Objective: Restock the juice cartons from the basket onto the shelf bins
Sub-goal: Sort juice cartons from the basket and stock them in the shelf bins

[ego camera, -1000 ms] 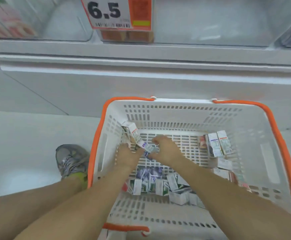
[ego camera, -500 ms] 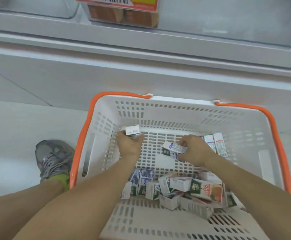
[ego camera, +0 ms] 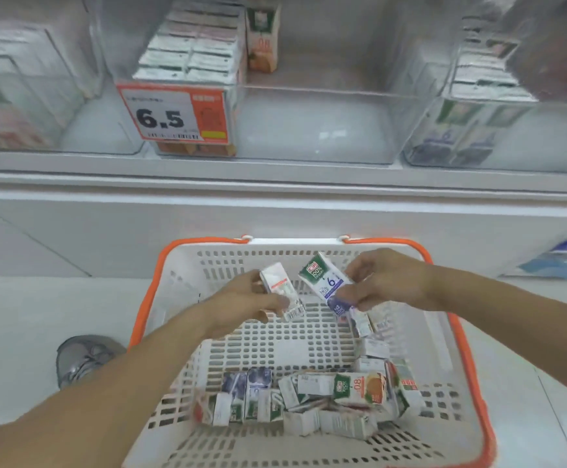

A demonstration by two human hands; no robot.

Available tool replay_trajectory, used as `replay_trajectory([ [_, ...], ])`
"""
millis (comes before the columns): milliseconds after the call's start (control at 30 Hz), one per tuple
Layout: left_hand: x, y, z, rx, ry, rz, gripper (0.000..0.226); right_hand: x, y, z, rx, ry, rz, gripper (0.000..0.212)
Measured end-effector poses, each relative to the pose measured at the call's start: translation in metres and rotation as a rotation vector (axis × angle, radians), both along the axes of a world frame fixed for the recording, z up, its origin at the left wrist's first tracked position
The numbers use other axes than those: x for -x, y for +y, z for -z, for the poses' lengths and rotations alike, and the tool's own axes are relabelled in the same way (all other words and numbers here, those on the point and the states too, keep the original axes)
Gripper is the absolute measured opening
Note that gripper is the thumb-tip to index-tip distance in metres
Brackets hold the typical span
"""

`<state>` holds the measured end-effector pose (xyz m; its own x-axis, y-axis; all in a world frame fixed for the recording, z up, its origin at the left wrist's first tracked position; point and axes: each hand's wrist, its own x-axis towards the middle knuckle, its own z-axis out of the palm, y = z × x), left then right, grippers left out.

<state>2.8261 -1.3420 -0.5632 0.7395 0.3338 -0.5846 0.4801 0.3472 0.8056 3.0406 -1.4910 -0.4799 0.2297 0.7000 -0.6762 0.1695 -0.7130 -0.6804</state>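
— Up they come! Both your hands have lifted off the basket floor since a moment ago, and the shelf bins have swung into sight above.

— What are you holding?

— Your left hand [ego camera: 255,304] grips a white carton [ego camera: 282,292], long axis slanting from far-left to near-right. Your right hand [ego camera: 381,282] pinches a green-and-blue carton [ego camera: 327,282] by its right edge, tilted much the same way. The two cartons sit just beside each other, not touching.

— Where do they go?

— Straight ahead and up. The middle bin [ego camera: 312,92] lies far from both hands, almost bare, one orange carton [ego camera: 263,35] at its back. Blue-fronted stock shows in the right bin [ego camera: 471,136], so your right hand looks nearer its match.

— And the rest?

— More cartons [ego camera: 309,396] are heaped at the near end of the basket [ego camera: 471,376].
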Motion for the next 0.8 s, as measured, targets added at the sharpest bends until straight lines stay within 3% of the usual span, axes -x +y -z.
replay_trajectory([
  [133,-0.013,-0.009,-0.092,0.200,-0.252,0.005,0.065,0.003,-0.018,-0.079,-0.177,0.068,0.103,0.039],
  [233,-0.026,-0.027,-0.148,0.221,-0.344,-0.013,0.068,0.019,-0.030,-0.111,-0.341,0.177,0.174,0.033],
  [400,-0.037,-0.039,-0.202,0.058,-0.357,-0.076,0.038,0.033,-0.042,-0.133,-0.468,0.107,0.190,0.052],
  [500,-0.036,-0.033,-0.221,-0.021,-0.329,-0.003,0.044,0.027,-0.045,-0.146,-0.477,-0.082,0.090,0.061],
  [600,-0.040,-0.032,-0.233,-0.133,-0.337,0.084,0.047,0.016,-0.045,-0.158,-0.567,-0.072,0.141,0.058],
  [700,-0.060,-0.040,-0.237,-0.191,-0.341,0.094,0.049,-0.001,-0.050,-0.171,-0.660,-0.069,0.145,0.041],
  [800,-0.089,-0.047,-0.248,-0.439,-0.314,0.071,0.042,-0.031,-0.060,-0.185,-0.699,-0.116,0.285,0.027],
])
